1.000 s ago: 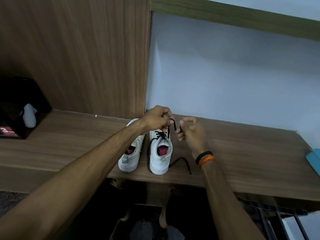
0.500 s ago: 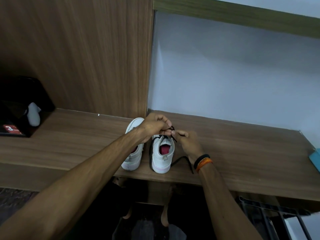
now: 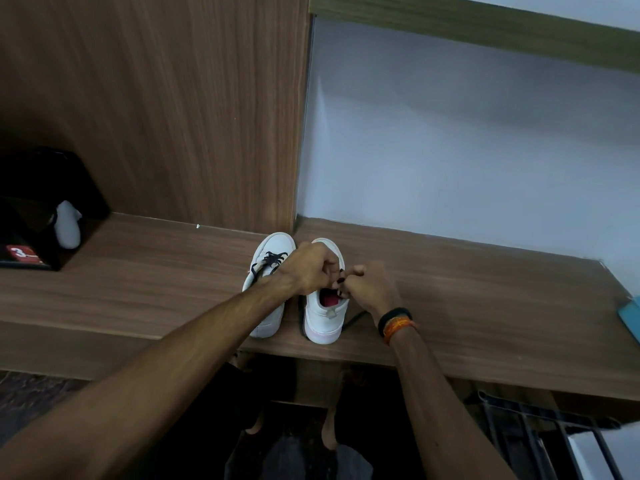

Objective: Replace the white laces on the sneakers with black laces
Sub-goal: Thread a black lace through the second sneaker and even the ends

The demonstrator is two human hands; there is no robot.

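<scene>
Two white sneakers stand side by side on the wooden shelf (image 3: 485, 306), toes toward the wall. The left sneaker (image 3: 268, 258) carries a black lace across its eyelets. Over the right sneaker (image 3: 327, 318) my left hand (image 3: 311, 268) and my right hand (image 3: 369, 289) meet, each with curled fingers pinching the black lace (image 3: 341, 281) above the shoe's pink-lined opening. A loose stretch of that lace (image 3: 353, 318) trails onto the shelf to the right of the heel. My hands hide the right shoe's eyelets.
A black box (image 3: 38, 216) with a white object inside sits at the shelf's far left. A wood panel (image 3: 173, 116) and a pale wall (image 3: 467, 150) rise right behind the shoes. A teal item (image 3: 632, 318) lies at the right edge. A dark metal rack (image 3: 554, 441) stands below.
Both hands came down from above the right sneaker to its opening and closed together on the lace. The raised lace ends are no longer held up in the air.
</scene>
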